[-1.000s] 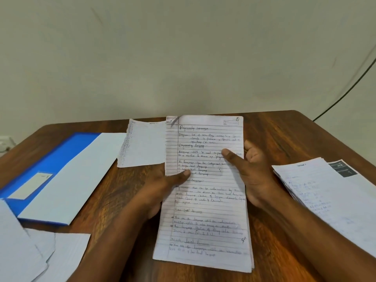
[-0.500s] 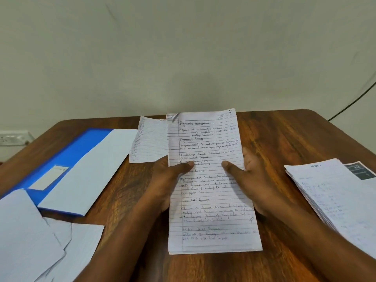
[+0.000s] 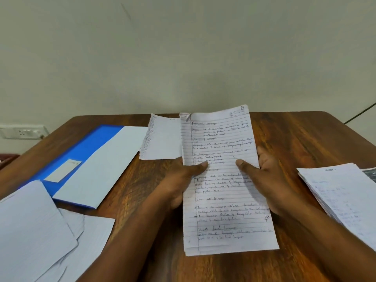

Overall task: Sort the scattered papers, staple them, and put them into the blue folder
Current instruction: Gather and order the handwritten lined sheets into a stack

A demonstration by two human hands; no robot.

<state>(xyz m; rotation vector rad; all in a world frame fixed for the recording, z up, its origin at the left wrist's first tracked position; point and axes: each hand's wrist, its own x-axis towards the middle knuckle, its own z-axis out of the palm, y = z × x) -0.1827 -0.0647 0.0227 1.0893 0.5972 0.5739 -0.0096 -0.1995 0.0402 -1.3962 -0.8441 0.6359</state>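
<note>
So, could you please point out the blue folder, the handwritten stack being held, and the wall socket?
blue folder [image 3: 89, 147], head view, bare blue cover.
handwritten stack [image 3: 223, 210], head view, lower page.
wall socket [image 3: 20, 131], head view, faceplate.

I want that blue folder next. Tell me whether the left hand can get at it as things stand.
Probably, once freed. The left hand is gripping the handwritten stack; the blue folder lies on its side of the table, nothing between them.

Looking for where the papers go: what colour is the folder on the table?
Blue folder, seen in the head view.
</note>
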